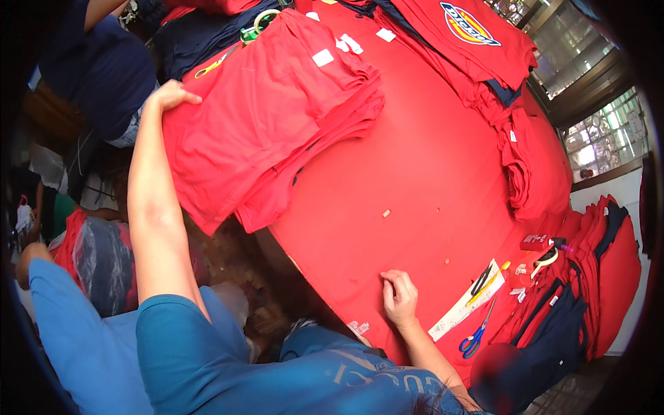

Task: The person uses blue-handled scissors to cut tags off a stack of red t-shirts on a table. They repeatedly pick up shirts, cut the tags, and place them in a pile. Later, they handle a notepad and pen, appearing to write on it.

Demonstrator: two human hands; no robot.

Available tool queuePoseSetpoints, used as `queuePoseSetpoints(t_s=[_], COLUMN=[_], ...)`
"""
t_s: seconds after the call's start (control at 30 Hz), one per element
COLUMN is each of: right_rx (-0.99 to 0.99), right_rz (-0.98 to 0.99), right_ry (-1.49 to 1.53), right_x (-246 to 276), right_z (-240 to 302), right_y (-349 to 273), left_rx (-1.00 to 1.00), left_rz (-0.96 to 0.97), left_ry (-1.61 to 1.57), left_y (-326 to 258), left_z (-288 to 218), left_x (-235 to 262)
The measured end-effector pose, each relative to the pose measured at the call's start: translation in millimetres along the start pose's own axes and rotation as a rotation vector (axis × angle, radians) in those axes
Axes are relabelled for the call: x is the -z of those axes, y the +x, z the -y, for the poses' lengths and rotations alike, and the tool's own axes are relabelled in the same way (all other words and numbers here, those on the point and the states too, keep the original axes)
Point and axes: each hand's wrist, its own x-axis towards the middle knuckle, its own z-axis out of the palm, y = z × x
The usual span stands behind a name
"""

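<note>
On the left, a stack of folded red shirts lies over the edge of the red-covered table, its lower part overhanging. My left hand grips the stack's far left corner, with a digit lying across the top cloth; the other fingertips are hidden. Near the table's front edge rests my right hand, its fingers curled in and nothing visible in them. To its right lie a white pattern piece with a yellow pen-like tool and a black tool on it, and blue-handled scissors.
Yellow-handled scissors and a green tape dispenser lie behind the stack. More red shirts line the far right edge. Red and navy garments pile at the right. Another person is at the far left, near a plastic-wrapped bundle.
</note>
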Motion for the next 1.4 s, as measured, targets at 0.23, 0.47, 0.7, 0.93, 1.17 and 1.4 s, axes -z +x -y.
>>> queuePoseSetpoints(t_s=[0.23, 0.47, 0.7, 0.93, 1.17, 1.4], right_rx=[-0.398, -0.586, -0.569, -0.679, -0.76, -0.088], right_rz=[-0.033, -0.351, -0.314, -0.224, -0.188, -0.267], right_ry=[0.544, 1.473, 1.364, 1.219, 0.84, 0.74], right_x=[8, 50, 98, 142, 153, 196], right_z=[-6, -20, -103, -99, -145, -35], right_y=[5, 92, 60, 51, 121, 102], left_rx=[-0.869, -1.161, -0.996, -0.029, 0.116, 0.233], left_rz=[-0.734, -0.34, 0.713, 0.682, 0.84, 0.181], left_ry=[0.532, 0.337, -0.05, 0.089, -1.763, -1.303], left_y=[-203, -420, -483, -459, -481, -482], left_z=[-203, -263, -228, -120, -106, -141], left_x=[-13, -138, -240, -235, -349, -346])
